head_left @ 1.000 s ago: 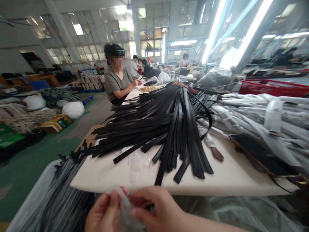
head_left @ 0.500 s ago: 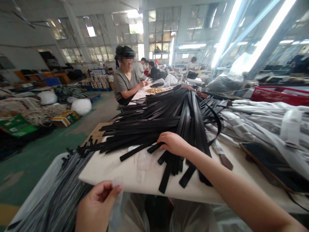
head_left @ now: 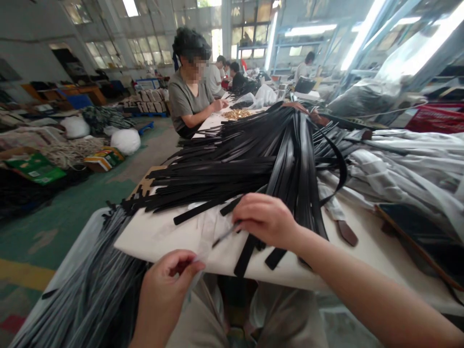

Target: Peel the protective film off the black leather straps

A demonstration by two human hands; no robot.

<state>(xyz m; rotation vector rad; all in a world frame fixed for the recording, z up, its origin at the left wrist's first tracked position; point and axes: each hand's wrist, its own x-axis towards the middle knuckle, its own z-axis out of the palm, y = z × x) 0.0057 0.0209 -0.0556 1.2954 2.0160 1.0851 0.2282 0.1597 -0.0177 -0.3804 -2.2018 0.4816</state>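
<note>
In left grip (head_left: 166,285), plastic sleeve (head_left: 194,280), pinched

dark strip (head_left: 225,235) | slim, tilted | translucent film (head_left: 193,281) | near strip (partly hidden)

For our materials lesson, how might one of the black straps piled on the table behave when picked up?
Probably bendy: one strap arcs out from the pile. Likely light, as it looks thin. Unlikely to roll, being flat.
</note>
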